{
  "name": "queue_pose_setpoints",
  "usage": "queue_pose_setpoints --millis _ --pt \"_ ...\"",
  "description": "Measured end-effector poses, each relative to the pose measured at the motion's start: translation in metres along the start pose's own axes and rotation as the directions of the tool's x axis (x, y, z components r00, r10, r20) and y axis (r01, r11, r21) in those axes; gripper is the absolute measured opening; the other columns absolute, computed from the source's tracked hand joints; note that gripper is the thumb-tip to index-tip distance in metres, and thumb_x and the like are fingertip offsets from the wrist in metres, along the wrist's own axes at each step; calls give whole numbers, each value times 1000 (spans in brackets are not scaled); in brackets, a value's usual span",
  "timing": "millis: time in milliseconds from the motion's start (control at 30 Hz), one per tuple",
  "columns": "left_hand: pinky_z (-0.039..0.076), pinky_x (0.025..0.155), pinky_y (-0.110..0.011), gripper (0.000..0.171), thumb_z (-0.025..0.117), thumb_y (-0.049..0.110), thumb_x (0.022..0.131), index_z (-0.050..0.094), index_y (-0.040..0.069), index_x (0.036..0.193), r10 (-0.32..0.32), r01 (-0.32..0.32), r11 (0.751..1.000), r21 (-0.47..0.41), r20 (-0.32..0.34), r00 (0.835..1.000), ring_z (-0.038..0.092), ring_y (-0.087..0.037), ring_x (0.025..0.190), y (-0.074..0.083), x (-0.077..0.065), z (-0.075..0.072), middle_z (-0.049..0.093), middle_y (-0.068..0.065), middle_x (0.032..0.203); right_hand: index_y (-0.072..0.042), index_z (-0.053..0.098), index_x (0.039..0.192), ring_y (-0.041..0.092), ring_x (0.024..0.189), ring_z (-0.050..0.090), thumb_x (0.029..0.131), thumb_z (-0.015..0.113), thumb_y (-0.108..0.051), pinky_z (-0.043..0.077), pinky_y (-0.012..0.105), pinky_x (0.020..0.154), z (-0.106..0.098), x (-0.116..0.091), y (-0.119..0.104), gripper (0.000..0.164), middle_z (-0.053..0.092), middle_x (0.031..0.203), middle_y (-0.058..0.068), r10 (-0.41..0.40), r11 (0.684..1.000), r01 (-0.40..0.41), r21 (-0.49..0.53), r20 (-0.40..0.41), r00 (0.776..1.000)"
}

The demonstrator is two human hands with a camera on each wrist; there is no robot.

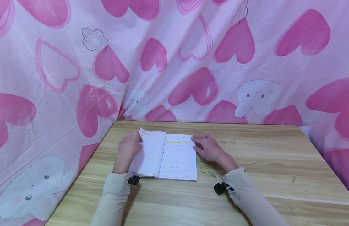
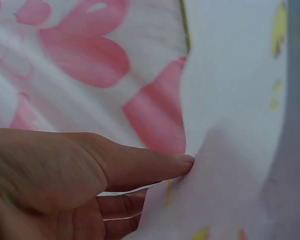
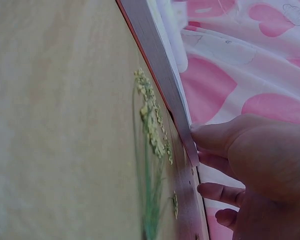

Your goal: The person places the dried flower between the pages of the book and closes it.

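An open book with white pages and yellow printed headings lies flat on the wooden table. My left hand is at its left side, pinching the outer edge of a page. In the left wrist view, the thumb presses on the near face of that page, which bends upward, and the other fingers are partly hidden behind it. At the book's upper right edge, my right hand touches the pages with thumb and forefinger tips. Its other fingers stand apart from the book.
A dried sprig with small yellow flowers lies right of the book, beneath the right wrist. Small plant bits are scattered farther right on the table. A pink heart-patterned cloth hangs behind and along the left side.
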State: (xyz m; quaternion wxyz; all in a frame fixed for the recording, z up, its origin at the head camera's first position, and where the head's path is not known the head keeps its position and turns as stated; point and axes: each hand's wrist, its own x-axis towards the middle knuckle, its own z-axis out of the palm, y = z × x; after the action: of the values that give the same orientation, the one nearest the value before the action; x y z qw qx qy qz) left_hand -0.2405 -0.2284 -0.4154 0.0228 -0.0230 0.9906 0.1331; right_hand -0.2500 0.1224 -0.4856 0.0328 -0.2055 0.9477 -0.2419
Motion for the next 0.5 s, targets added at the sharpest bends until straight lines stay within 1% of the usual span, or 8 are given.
queue_pose_setpoints --millis 167,267,367,433,500 --pt "60 85 -64 21 73 8 94 80 8 113 -19 18 1000 12 65 998 72 -40 107 -6 7 16 76 -20 122 -15 54 160 44 159 36 109 66 -31 33 67 123 0 0 1 55 46 171 7 5 1000 -5 2 2 1000" --pt "59 85 -64 24 72 8 94 77 8 117 -12 12 1000 1 83 996 71 -40 105 -6 7 21 74 -21 124 -15 54 160 44 159 36 109 66 -31 33 67 123 0 -1 0 55 46 171 7 10 1000 -10 1 3 1000" --pt "59 86 -66 31 68 4 95 75 10 125 19 -17 1000 -14 77 997 68 -42 113 -5 6 25 69 -23 134 -15 54 160 44 159 36 109 66 -31 32 66 124 0 -1 -2 55 47 171 7 17 1000 -17 2 5 1000" --pt "57 90 -68 33 66 4 97 75 12 127 46 -45 999 -14 56 997 64 -45 121 -4 5 27 65 -25 139 -15 53 160 44 159 36 109 66 -31 31 66 125 0 -1 -3 55 47 171 7 19 1000 -19 0 5 1000" --pt "55 96 -69 33 65 4 98 76 14 127 83 -83 997 -3 27 996 58 -49 130 -2 5 31 61 -27 144 -15 53 160 42 156 40 109 66 -31 34 64 124 0 -1 -3 55 48 171 6 19 1000 -19 -1 2 1000"
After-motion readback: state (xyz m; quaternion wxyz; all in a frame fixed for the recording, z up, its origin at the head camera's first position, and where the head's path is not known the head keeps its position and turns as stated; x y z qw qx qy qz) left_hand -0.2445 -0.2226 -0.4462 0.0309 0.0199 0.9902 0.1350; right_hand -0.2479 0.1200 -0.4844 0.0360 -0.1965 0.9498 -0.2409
